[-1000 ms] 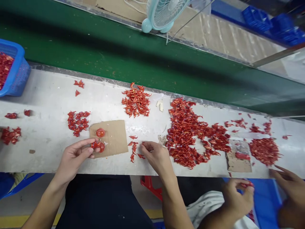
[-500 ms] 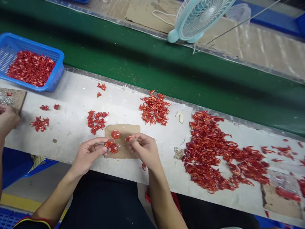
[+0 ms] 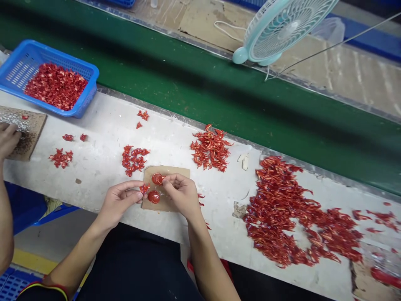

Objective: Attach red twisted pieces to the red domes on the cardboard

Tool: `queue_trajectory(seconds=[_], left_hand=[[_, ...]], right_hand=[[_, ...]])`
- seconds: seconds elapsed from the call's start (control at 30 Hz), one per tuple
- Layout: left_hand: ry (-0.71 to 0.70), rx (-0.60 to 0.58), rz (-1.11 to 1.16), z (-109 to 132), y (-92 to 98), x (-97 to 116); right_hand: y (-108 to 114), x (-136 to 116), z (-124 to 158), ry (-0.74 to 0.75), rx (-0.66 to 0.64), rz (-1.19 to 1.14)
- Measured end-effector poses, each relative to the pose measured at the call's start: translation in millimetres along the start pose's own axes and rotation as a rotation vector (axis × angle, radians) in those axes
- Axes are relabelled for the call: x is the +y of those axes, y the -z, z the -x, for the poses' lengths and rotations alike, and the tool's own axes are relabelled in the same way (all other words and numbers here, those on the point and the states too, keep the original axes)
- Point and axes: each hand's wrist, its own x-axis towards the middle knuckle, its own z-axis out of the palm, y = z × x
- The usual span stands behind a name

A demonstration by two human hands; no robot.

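Observation:
My left hand (image 3: 120, 200) pinches a small red petal-like piece (image 3: 144, 189) between thumb and fingertips, just above a round glossy red disc (image 3: 153, 197). A second red disc (image 3: 157, 179) lies on the same brown cardboard square (image 3: 175, 177). My right hand (image 3: 181, 195) holds a thin red sliver at its fingertips, touching that upper disc's right edge. Loose clusters of red pieces (image 3: 133, 161) lie beside the cardboard, and a larger heap (image 3: 210, 149) lies beyond it.
A broad red heap (image 3: 291, 213) covers the white bench (image 3: 100, 142) to the right. At left stand a blue basket (image 3: 65, 56) of red pieces and a co-worker's hand (image 3: 8, 140) on silver-flecked cardboard (image 3: 36, 129). Behind are a green belt (image 3: 219, 104) and a pale blue fan (image 3: 282, 29).
My right hand has moved left over the cardboard to the upper disc. The view has swung, shifting the bench rightward, and brought the basket and the co-worker's hand fully into sight.

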Motion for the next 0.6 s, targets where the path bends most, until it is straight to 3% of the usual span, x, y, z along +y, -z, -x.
queue_trajectory(seconds=[0.2, 0.37, 0.6], left_hand=[[-0.038, 0.035, 0.017, -6.7, -6.5, -1.1], [-0.053, -0.024, 0.052, -12.2, -17.7, 1.2], [-0.026, -0.089, 0.034, -10.7, -29.2, 6.0]], right_hand=[[4.5, -4.9, 3.8, -0.069, -0.103, -0.216], [4.1, -10.2, 13.8, -0.121, -0.172, -0.422], [0.3, -13.3, 24.9, 0.017, -0.15, -0.283]])
